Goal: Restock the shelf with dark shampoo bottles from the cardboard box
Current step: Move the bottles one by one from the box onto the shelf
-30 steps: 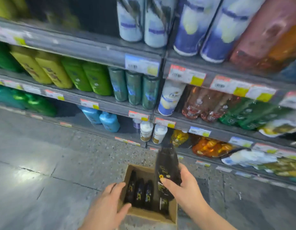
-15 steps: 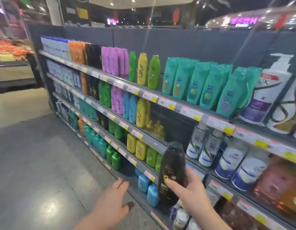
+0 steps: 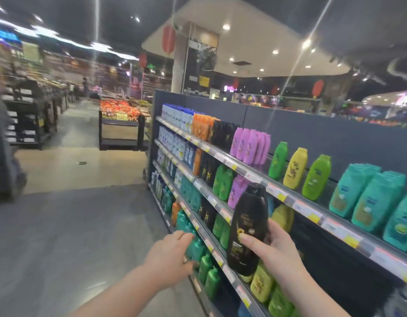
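1. One dark shampoo bottle (image 3: 248,225) stands upright in the right grip (image 3: 274,249), which is clamped on it with the thumb across the label, in front of the shelf unit's (image 3: 243,170) middle tiers.
2. One left grip (image 3: 170,255) reaches out beside it, fingers loosely bent and holding nothing.
3. Three bottles stand spaced apart on the top tier: green (image 3: 278,160), yellow (image 3: 295,168), green (image 3: 316,177), between pink bottles (image 3: 250,145) and teal bottles (image 3: 367,195).
4. Grey floor (image 3: 72,225) turns beige farther off.
5. One produce stand (image 3: 120,110) and one pillar (image 3: 178,65) lie beyond, blurred.
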Motion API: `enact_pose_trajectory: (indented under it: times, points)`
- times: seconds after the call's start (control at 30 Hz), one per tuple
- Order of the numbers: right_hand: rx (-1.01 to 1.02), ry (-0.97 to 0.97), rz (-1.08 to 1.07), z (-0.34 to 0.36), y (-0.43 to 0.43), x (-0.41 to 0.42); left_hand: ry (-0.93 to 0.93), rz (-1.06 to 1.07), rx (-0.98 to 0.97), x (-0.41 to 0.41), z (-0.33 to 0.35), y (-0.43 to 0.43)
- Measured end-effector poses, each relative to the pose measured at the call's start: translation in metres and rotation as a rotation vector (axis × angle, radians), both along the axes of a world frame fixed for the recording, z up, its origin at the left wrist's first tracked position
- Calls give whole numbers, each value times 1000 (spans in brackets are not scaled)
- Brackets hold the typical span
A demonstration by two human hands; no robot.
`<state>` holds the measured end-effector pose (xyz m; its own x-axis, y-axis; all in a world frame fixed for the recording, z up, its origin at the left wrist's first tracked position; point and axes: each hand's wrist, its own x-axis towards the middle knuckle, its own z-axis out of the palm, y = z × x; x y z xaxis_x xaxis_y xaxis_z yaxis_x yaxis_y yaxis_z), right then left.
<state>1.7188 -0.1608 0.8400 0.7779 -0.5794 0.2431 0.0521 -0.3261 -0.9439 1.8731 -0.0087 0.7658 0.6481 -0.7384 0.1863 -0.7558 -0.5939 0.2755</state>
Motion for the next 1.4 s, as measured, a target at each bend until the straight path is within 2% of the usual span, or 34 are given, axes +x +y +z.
enact_pose_trajectory:
  times: [0.23,0.4,0.6,0.8,1.0,1.4]
  points:
    - [28,-2,3,-4,32,152,-46,1,41,150,7,56]
    - [79,-18,-74,-2,29,223,-58,-41,40,232,16,46]
    - [30,-36,-141,3,-16,285,-5,-148,50,296,10,-16]
    - [32,-84,-178,0,-101,381,-45,-158,47,393,6,-87]
    - [-1,-104,-194,16,-203,478,-58,-182,32,493,43,-195]
    - [-73,-106,-336,34,-332,607,-34,-261,1,622,46,-339]
